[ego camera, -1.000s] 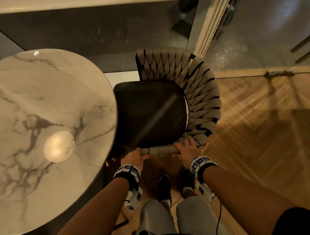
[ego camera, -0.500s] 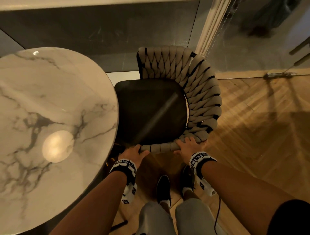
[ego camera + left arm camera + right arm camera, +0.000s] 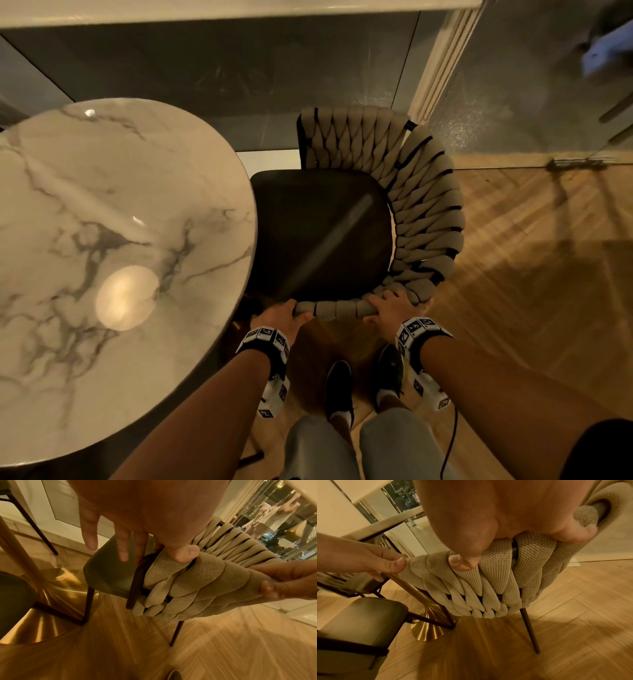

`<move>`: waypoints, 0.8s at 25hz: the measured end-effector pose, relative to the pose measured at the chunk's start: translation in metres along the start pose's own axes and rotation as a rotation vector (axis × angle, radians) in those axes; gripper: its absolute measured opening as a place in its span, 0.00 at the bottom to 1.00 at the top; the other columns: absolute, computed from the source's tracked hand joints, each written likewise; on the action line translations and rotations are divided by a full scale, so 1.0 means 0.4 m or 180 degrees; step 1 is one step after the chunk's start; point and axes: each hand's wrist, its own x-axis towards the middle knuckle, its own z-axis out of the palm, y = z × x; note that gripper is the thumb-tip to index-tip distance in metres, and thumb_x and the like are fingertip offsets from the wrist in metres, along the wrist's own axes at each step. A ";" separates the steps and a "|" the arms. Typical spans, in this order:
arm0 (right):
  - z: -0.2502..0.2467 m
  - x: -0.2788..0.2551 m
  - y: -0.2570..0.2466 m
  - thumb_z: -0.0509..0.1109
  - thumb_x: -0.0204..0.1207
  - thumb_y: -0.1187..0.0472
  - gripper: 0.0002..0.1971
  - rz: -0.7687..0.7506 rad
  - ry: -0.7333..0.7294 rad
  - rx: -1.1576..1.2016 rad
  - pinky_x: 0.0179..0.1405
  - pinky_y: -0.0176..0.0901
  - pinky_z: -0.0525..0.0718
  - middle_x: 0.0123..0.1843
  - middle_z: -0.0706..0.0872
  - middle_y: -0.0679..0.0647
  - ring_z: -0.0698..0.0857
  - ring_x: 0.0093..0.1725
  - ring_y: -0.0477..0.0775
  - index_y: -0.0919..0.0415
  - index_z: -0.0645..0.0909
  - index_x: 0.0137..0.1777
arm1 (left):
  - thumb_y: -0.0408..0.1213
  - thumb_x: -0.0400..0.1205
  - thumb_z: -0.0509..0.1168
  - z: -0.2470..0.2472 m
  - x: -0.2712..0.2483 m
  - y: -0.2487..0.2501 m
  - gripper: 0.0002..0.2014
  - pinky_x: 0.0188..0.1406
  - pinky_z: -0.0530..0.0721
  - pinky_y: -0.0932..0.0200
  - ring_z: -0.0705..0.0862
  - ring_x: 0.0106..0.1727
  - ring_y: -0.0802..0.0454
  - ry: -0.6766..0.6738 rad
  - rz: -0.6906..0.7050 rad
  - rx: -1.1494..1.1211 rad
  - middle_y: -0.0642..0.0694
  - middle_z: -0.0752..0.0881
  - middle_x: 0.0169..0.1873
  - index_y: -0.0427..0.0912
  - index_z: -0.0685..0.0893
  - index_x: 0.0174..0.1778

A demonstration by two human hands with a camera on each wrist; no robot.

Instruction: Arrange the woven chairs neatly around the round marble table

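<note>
The woven chair (image 3: 428, 219), with beige braided bands and a dark seat (image 3: 322, 233), stands just right of the round marble table (image 3: 120, 205), its seat edge slightly under the rim. My left hand (image 3: 284, 315) pinches the near end of the chair's woven rim, thumb outside and fingers down the seat side, as the left wrist view shows (image 3: 154, 547). My right hand (image 3: 390, 306) grips the same rim a little further right, thumb pressed into the bands (image 3: 513, 531). The chair's legs rest on the floor.
A second chair with a dark seat (image 3: 359, 622) stands under the table beside the gold pedestal base (image 3: 428, 628). My feet (image 3: 339, 387) are right behind the held chair. A glass door (image 3: 513, 85) and a curtain lie beyond; herringbone wood floor (image 3: 531, 274) spreads to the right.
Both hands keep their hold on the woven rim. The chair stays beside the table with hardly any shift; only the view has moved slightly.
</note>
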 end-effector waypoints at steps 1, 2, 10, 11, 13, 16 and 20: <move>0.000 0.000 0.001 0.58 0.81 0.34 0.28 -0.0017 0.0004 0.0007 0.68 0.95 0.48 0.81 0.67 0.50 0.58 0.82 0.61 0.33 0.61 0.81 | 0.67 0.81 0.54 -0.001 -0.003 0.001 0.21 0.67 0.74 0.34 0.84 0.58 0.46 0.0005 -0.0003 -0.0015 0.53 0.84 0.54 0.58 0.77 0.59; 0.000 -0.001 0.001 0.58 0.81 0.34 0.28 -0.0026 0.0020 0.0010 0.68 0.95 0.48 0.81 0.67 0.50 0.58 0.82 0.61 0.33 0.62 0.81 | 0.67 0.81 0.53 0.000 -0.003 0.002 0.21 0.67 0.74 0.34 0.84 0.58 0.46 0.0010 -0.0008 -0.0001 0.53 0.84 0.53 0.58 0.77 0.59; -0.010 -0.027 -0.004 0.58 0.78 0.31 0.27 0.0037 0.0267 -0.0070 0.71 0.93 0.45 0.79 0.72 0.48 0.63 0.82 0.55 0.38 0.71 0.75 | 0.72 0.77 0.53 -0.018 -0.007 0.015 0.30 0.58 0.84 0.40 0.85 0.54 0.45 -0.0272 -0.0111 -0.0147 0.49 0.85 0.55 0.56 0.75 0.67; -0.008 -0.030 -0.006 0.58 0.77 0.31 0.28 0.0048 0.0318 -0.0091 0.71 0.92 0.46 0.79 0.72 0.48 0.64 0.82 0.55 0.38 0.72 0.74 | 0.72 0.76 0.54 -0.025 -0.007 0.016 0.31 0.55 0.86 0.42 0.85 0.52 0.46 -0.0314 -0.0125 -0.0211 0.48 0.85 0.54 0.56 0.75 0.69; -0.002 -0.036 -0.009 0.58 0.77 0.31 0.29 0.0042 0.0449 -0.0060 0.73 0.90 0.47 0.80 0.72 0.47 0.63 0.82 0.55 0.40 0.72 0.75 | 0.69 0.77 0.58 -0.038 -0.014 0.017 0.30 0.50 0.88 0.47 0.86 0.47 0.48 -0.0311 -0.0119 -0.0420 0.49 0.84 0.51 0.55 0.76 0.70; 0.002 -0.053 -0.025 0.59 0.78 0.34 0.29 0.0109 0.0467 0.0126 0.76 0.86 0.49 0.81 0.70 0.48 0.62 0.83 0.55 0.43 0.70 0.77 | 0.58 0.82 0.61 -0.042 -0.032 -0.001 0.24 0.47 0.87 0.50 0.85 0.45 0.49 -0.0199 -0.0047 -0.0601 0.49 0.83 0.49 0.54 0.75 0.74; 0.011 -0.058 -0.041 0.61 0.81 0.42 0.24 0.0044 0.0755 0.0571 0.78 0.72 0.63 0.77 0.75 0.50 0.70 0.78 0.56 0.47 0.72 0.75 | 0.54 0.82 0.62 -0.020 -0.049 -0.033 0.26 0.49 0.89 0.47 0.87 0.47 0.45 -0.0351 -0.0078 -0.1037 0.46 0.84 0.51 0.57 0.69 0.78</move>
